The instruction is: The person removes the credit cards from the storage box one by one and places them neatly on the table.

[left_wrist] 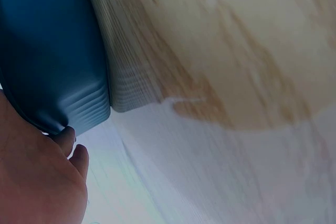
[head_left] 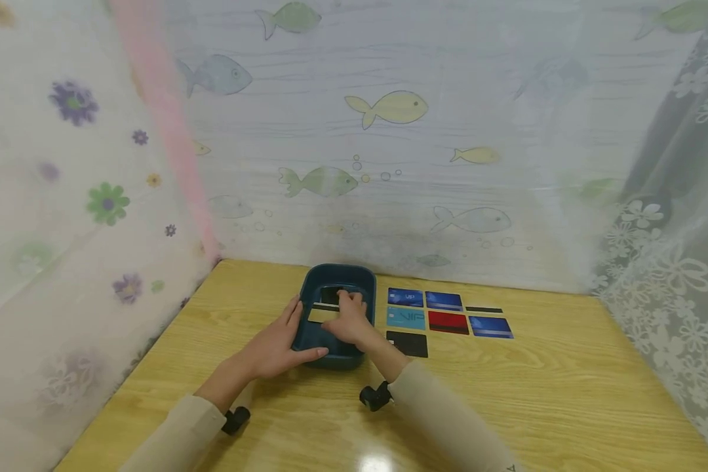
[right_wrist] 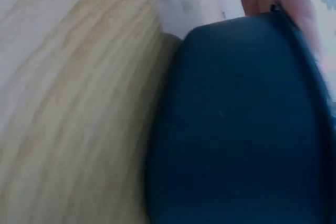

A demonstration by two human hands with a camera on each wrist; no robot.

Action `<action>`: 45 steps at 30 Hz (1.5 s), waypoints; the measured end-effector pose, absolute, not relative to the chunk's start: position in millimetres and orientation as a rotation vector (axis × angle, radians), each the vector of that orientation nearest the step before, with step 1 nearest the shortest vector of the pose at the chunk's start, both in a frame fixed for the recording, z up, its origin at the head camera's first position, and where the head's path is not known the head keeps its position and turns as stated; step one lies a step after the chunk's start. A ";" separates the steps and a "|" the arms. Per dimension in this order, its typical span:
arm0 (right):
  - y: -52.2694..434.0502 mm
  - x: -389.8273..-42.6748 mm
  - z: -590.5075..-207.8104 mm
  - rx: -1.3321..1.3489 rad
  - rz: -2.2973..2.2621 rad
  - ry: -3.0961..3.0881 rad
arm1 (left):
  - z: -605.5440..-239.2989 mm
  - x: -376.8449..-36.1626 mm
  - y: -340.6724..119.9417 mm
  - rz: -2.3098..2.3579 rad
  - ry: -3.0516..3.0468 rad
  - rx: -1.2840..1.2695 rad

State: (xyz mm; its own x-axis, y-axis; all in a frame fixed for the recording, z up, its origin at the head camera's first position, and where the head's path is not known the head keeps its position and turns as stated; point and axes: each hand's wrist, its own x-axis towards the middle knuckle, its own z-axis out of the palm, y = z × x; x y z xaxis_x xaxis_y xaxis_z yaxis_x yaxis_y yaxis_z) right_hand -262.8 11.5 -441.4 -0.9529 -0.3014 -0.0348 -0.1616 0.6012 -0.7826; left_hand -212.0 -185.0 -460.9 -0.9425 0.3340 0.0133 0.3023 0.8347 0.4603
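Note:
A dark blue tray (head_left: 337,362) stands on the table, long side pointing away. My left hand (head_left: 274,344) holds its near left corner, fingers along the left outer wall and thumb across the front rim. In the left wrist view, two bent fingertips touch the wall. My right hand (head_left: 349,319) reaches inside, fingers curled, holding a gold card (head_left: 322,315) with a dark stripe between thumb and fingertips. Just behind it in the tray lies a black card (head_left: 330,295), partly hidden by the fingers. The right wrist view shows only the tray's outer wall (right_wrist: 236,114).
Right of the tray, cards lie in rows: blue VIP (head_left: 405,297), light blue (head_left: 405,318), black (head_left: 410,344), red (head_left: 448,322), two more blue ones (head_left: 444,301) and a dark strip (head_left: 484,309). A fish-patterned curtain (head_left: 386,164) hangs along the table's back edge.

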 end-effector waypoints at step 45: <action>2.8 -275.5 -458.5 -0.262 -1.437 2.822 | -463.1 -213.1 -183.7 0.758 2.945 0.505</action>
State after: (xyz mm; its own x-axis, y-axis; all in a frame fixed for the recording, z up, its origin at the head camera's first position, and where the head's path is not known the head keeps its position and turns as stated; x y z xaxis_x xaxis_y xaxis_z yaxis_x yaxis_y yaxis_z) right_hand -275.5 2.8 -458.5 -0.9857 -0.1304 0.1065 -0.1628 0.5776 -0.7999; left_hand -213.1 -183.7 -463.1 -0.9446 0.3272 0.0241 0.2982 0.8256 0.4790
